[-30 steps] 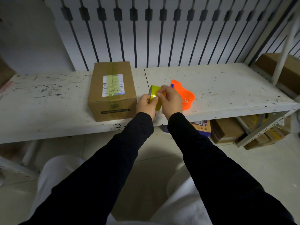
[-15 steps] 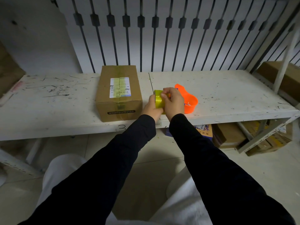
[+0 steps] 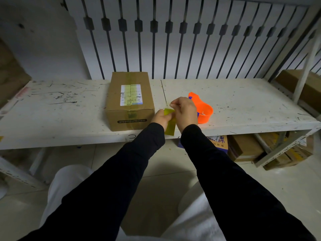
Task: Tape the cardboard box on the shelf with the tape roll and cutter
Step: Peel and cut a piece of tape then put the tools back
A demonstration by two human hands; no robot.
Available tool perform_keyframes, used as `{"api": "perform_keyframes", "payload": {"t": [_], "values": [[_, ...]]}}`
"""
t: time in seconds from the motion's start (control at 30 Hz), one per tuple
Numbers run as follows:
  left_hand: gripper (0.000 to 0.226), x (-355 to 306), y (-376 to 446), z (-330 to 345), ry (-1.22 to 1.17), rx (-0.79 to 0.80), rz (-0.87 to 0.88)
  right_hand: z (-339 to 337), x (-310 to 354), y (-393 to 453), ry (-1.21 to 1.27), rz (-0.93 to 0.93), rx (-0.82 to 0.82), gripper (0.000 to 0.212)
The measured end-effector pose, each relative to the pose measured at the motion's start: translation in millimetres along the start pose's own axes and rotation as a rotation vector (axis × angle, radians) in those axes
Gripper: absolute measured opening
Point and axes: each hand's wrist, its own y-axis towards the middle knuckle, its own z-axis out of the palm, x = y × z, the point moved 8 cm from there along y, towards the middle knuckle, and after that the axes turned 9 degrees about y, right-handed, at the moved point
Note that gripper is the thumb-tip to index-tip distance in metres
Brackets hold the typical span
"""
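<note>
A brown cardboard box (image 3: 130, 101) with a white label and yellowish tape along its top stands on the white shelf (image 3: 60, 119), left of my hands. My left hand (image 3: 160, 118) grips the yellow tape roll (image 3: 169, 126) at the shelf's front edge. My right hand (image 3: 185, 111) pinches the tape's free end just above the roll, fingers closed. The orange tape cutter (image 3: 203, 110) lies on the shelf right behind my right hand, partly hidden by it.
Black-and-white railing bars (image 3: 156, 40) stand behind the shelf. Cardboard boxes (image 3: 243, 146) sit under the shelf at the right, another box (image 3: 298, 84) on a side rack at far right. A metal upright (image 3: 309, 54) rises at the right.
My hands have dropped slightly toward the shelf's front edge. The roll has turned in my left hand, and my right fingers now pinch higher, with a stretch of yellow tape showing between the hands.
</note>
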Motion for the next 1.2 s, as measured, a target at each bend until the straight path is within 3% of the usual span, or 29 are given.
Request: {"api": "perform_keyframes", "payload": {"t": [0.33,0.63,0.8,0.97,1.2], "values": [[0.049,-7.0,1.0,4.4,0.272,0.042,-0.059,-8.8,-7.4,-1.0,-0.061,0.020,0.000,0.018],[0.052,0.6,-4.1,6.3,0.156,0.010,-0.094,-11.7,2.9,2.1,0.005,-0.003,0.014,0.015],[0.044,-12.2,-6.5,0.3,0.063,-0.048,-0.012,-19.5,15.3,11.3,0.105,-0.003,0.031,0.013],[0.039,-21.3,-8.9,-7.8,0.070,-0.099,0.063,-21.8,18.4,17.9,0.313,0.098,0.088,0.010],[0.046,-16.2,-9.6,-20.2,0.221,-0.145,-0.022,-11.5,33.5,14.2,0.198,0.011,0.131,0.015]]}}
